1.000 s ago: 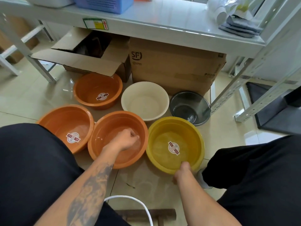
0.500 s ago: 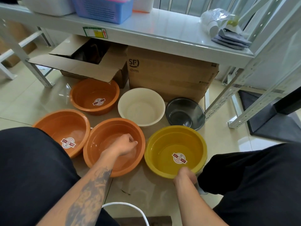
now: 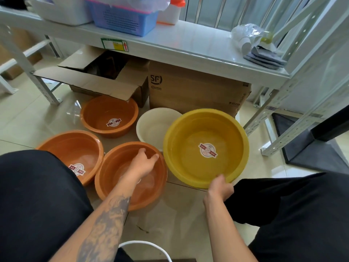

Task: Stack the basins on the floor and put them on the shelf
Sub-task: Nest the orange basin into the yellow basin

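Observation:
My right hand (image 3: 220, 188) grips the near rim of the yellow basin (image 3: 190, 163), which is lifted off the floor and tilted, hiding the dark metal basin behind it. My left hand (image 3: 142, 164) rests inside the nearest orange basin (image 3: 113, 184), fingers spread near its far wall. A second orange basin (image 3: 62, 148) sits at the left, partly behind my knee. A third orange basin (image 3: 98, 114) stands farther back, and a cream basin (image 3: 151, 125) is beside it. The grey shelf (image 3: 188, 46) runs across above.
Two cardboard boxes stand under the shelf, one open (image 3: 94, 82) and one shut (image 3: 196, 89). On the shelf are a blue basket (image 3: 120, 19), a white tub (image 3: 62, 10), a plastic bag (image 3: 247, 35) and folded cloths (image 3: 264, 57). Shelf uprights (image 3: 273, 118) stand at the right.
My right hand has lifted the yellow basin off the floor, up and toward the shelf, so it now covers the metal basin. My left hand has opened its fingers inside the orange basin.

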